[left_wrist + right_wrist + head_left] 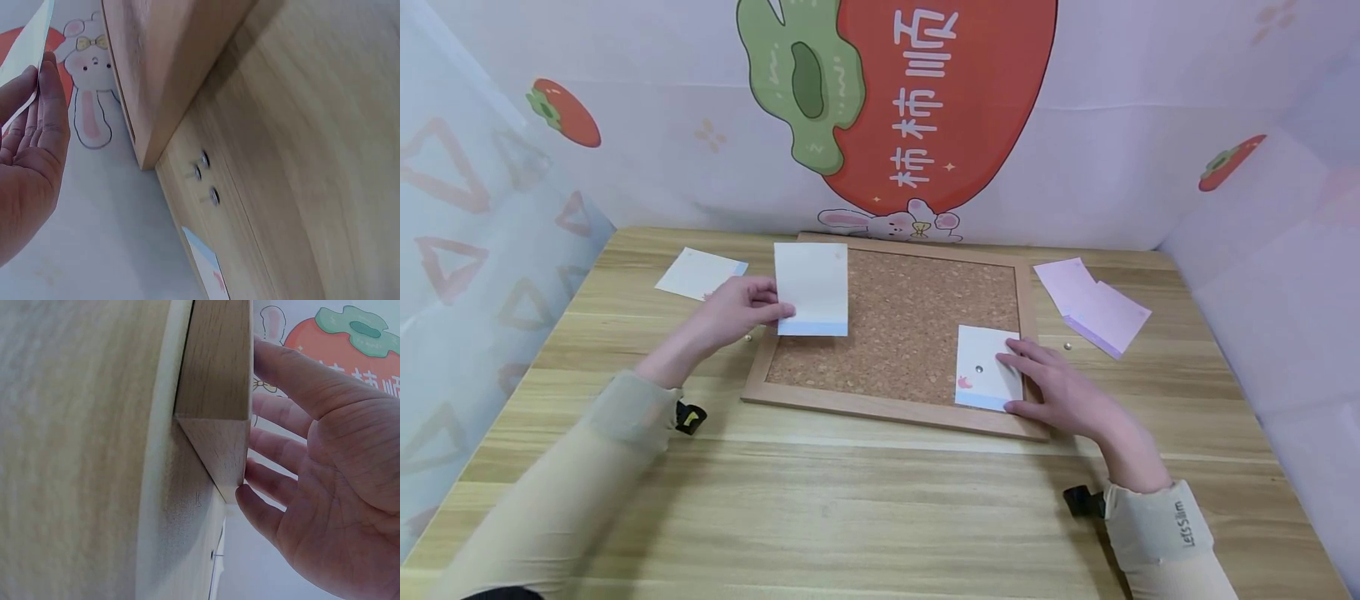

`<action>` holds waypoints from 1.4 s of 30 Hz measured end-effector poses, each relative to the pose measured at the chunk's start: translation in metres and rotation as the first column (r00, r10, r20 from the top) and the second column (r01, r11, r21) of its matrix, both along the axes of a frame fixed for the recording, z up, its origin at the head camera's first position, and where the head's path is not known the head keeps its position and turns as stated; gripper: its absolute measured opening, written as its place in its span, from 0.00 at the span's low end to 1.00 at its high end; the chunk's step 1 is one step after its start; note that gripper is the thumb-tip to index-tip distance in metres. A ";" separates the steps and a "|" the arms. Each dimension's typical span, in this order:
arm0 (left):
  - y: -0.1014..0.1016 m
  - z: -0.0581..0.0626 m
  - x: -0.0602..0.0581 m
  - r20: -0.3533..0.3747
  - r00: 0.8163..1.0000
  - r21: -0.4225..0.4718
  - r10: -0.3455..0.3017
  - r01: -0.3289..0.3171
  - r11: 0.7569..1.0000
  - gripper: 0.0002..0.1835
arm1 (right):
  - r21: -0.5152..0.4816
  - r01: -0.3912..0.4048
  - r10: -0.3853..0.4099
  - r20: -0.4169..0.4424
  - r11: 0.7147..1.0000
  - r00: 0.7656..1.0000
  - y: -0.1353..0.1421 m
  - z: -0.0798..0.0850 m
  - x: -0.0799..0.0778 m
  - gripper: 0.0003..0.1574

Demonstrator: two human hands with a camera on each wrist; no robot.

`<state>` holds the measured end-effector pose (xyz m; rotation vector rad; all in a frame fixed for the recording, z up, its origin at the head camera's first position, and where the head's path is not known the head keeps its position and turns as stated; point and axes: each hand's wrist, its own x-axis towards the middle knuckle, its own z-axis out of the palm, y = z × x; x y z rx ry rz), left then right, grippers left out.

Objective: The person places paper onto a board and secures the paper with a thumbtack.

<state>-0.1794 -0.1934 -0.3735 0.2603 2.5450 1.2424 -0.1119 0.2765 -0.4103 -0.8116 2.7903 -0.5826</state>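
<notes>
My left hand [741, 308] pinches a white card with a blue bottom strip [812, 287] between thumb and fingers, above the left part of the corkboard [917, 317]. In the left wrist view the card [25, 56] sits between thumb and fingers. At the board's lower right, another white card with a red print [988, 387] lies on the cork with a thumbtack [979, 369] in it. My right hand [1067, 392] rests over that card's right edge and the board's wooden frame [895, 408], fingers fairly straight. The right wrist view shows those fingers along the frame corner [212, 444].
A white card [696, 271] lies left of the board; two overlapping pink cards [1093, 307] lie right. Several thumbtacks [214, 195] sit on the wooden table [850, 508] beside the board's left edge, and one tack [1067, 346] lies right. A printed cloth [647, 175] stands behind.
</notes>
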 end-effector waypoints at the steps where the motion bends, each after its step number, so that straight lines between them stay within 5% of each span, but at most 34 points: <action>1: 0.004 -0.001 0.000 -0.002 1.000 0.009 -0.012 0.012 1.000 0.16 | -0.001 -0.001 0.001 -0.002 1.000 1.000 0.000 0.000 0.000 0.40; 10: 0.036 -0.004 0.002 -0.064 0.990 -0.049 -0.128 0.125 0.991 0.17 | 0.000 -0.005 0.005 -0.014 1.000 1.000 0.000 0.000 0.000 0.40; 23: 0.083 -0.010 0.005 -0.042 0.974 -0.068 -0.223 0.220 0.973 0.10 | 0.010 0.000 0.000 -0.001 1.000 1.000 0.001 0.001 0.000 0.40; 42: 0.119 -0.021 0.008 0.012 0.973 -0.093 -0.229 0.230 0.969 0.10 | 0.000 -0.007 0.007 -0.005 1.000 1.000 0.000 0.001 0.000 0.40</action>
